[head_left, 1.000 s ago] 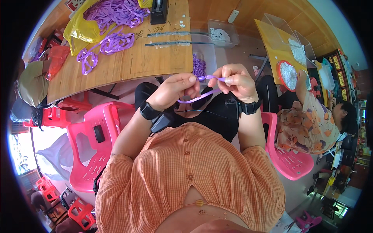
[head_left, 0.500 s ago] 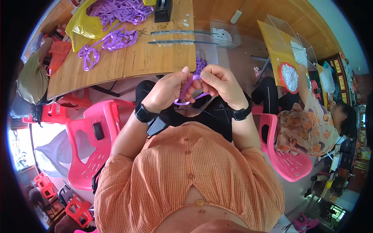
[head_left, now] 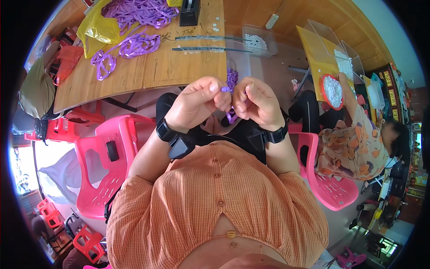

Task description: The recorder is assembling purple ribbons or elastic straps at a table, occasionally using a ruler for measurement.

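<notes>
A narrow purple ribbon (head_left: 231, 117) hangs between my hands, above my lap and close to the table's front edge. My left hand (head_left: 201, 97) is closed, and a small purple piece of ribbon shows at its thumb and forefinger. Beside it, a short distance apart, my right hand (head_left: 257, 102) is closed with curled fingers, and a bit of purple shows at them. How the ribbon runs inside the fingers is hidden. Just beyond my hands, a heap of finished-looking purple ribbon pieces (head_left: 232, 80) lies below the table's corner.
On the wooden table (head_left: 179, 67) lie loose purple ribbons (head_left: 139, 45), a yellow bag (head_left: 96, 30), a black tape dispenser (head_left: 189, 12) and two dark rods (head_left: 204, 49). Pink chairs (head_left: 127, 125) stand beside me. A person at right reaches toward a red bowl (head_left: 332, 92) of white pieces.
The ribbon loop between my hands has shrunk from view and now hangs lower. Both hands have turned, with their fingers curled in. The red bowl at right has shifted slightly.
</notes>
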Tool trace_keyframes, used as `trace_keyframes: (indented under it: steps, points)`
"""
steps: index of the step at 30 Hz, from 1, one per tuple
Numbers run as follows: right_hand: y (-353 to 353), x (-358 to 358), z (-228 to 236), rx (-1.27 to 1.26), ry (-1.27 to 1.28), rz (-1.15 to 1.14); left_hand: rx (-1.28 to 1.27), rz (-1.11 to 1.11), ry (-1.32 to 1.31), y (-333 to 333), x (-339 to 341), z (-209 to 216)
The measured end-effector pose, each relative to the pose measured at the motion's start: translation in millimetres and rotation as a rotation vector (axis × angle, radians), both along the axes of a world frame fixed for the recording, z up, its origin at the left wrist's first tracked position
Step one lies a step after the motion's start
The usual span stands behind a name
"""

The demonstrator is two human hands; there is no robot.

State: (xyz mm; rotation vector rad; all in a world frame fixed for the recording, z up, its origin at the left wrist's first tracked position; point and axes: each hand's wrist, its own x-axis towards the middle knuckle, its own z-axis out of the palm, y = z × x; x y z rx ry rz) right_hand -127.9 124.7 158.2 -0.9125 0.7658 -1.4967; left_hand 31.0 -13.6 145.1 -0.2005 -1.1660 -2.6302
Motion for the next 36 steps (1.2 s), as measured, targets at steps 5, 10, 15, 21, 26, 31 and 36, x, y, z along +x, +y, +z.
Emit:
trace_keyframes:
  steps: [5,10,15,21,26,31,36]
  points:
    - [-2.4,-11.7,3.1,0.005,0.145,-0.007,-0.256,0.15,0.015,-5.4,-5.3,8.9]
    - [-23.9,5.4,-10.1,-0.036,0.327,0.064,-0.544,0.199,-0.009,-6.7,-0.6,10.9]
    - [-24.0,13.2,-25.6,0.115,-0.104,0.103,-0.447,0.133,-0.118,-4.3,11.9,12.1]
    - [-21.2,7.3,-32.1,-0.02,-0.153,0.169,-0.073,0.045,0.004,-3.9,24.7,10.1]
    - [-8.7,-17.0,-44.2,-0.091,-0.19,0.17,0.144,0.28,0.403,-33.5,35.2,1.5]
    - [30.2,-61.2,-69.1,-0.159,-0.38,0.123,0.353,0.476,0.489,-86.0,78.0,13.7]
    - [60.1,-87.6,-81.7,-0.281,-0.52,-0.079,0.416,0.607,0.594,-122.5,122.9,19.7]
